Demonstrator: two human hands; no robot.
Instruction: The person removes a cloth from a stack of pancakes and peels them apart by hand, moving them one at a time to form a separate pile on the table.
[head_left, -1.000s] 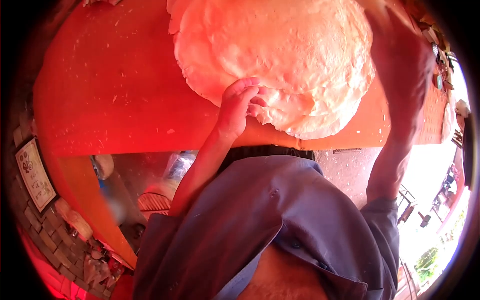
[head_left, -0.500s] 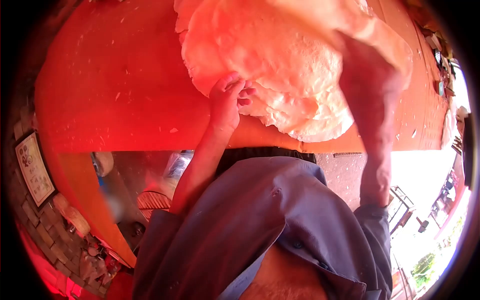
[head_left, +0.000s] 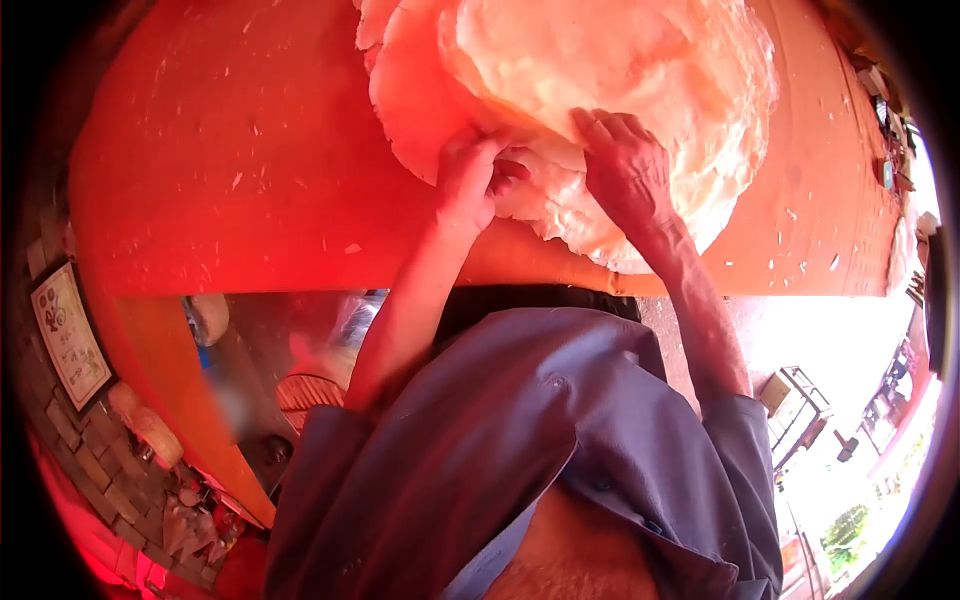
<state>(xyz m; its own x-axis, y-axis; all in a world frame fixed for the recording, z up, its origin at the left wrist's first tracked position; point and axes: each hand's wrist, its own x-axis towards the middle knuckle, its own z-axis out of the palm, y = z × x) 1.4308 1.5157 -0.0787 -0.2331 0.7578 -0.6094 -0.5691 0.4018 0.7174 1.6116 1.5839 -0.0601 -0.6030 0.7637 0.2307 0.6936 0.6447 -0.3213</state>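
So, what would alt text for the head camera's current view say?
A bare left hand and a bare right hand touch the near part of a broad, pale, rounded, dough-like sheet on a red-orange table. Below them is a dark grey-blue cloth shirt, partly open.

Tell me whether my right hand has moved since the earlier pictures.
Yes: judged against the table's front edge, the right hand has come nearer to it, now on the pale sheet beside the left hand.

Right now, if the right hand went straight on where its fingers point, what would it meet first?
Probably the pale sheet just beyond the right hand; depth is unclear, so its fingers may already touch it.
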